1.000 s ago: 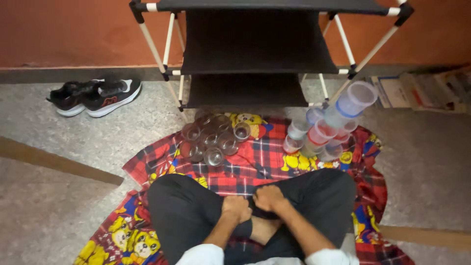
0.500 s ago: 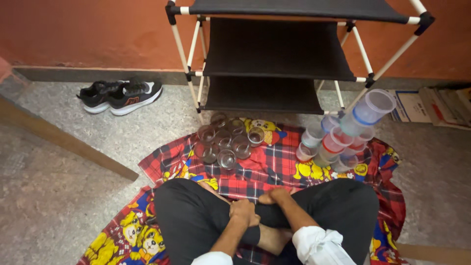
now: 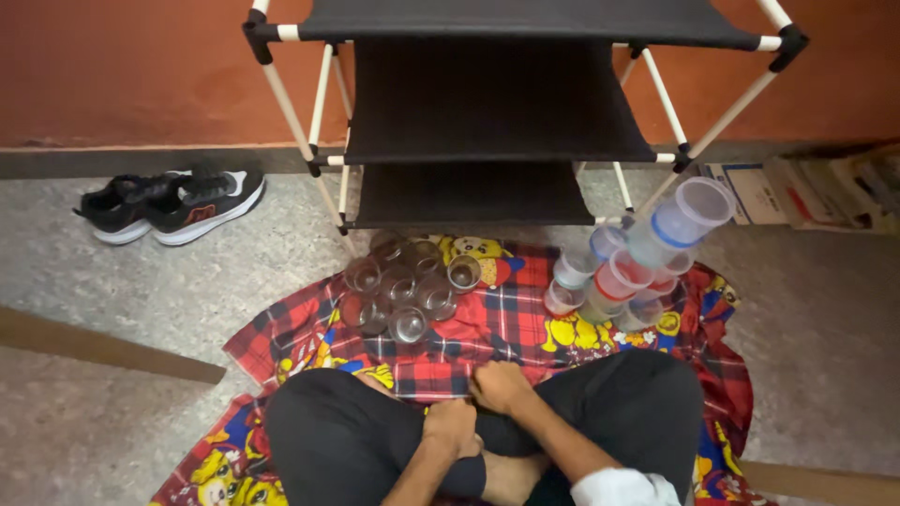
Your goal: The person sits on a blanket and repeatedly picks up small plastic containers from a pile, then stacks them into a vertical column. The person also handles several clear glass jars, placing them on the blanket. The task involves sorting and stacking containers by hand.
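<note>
Resting curled on crossed legs: left hand & right hand, palms hidden.

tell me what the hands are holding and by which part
Nothing is held. The left hand rests closed on the crossed legs; the right hand lies at the blanket edge, away from the glasses.

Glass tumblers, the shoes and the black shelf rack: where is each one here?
glass tumblers [image 3: 401, 285], head view, on a glass in the middle of the cluster.
shoes [image 3: 173, 200], head view, on the upper of the nearer shoe.
black shelf rack [image 3: 487, 89], head view, on the middle fabric shelf.
</note>
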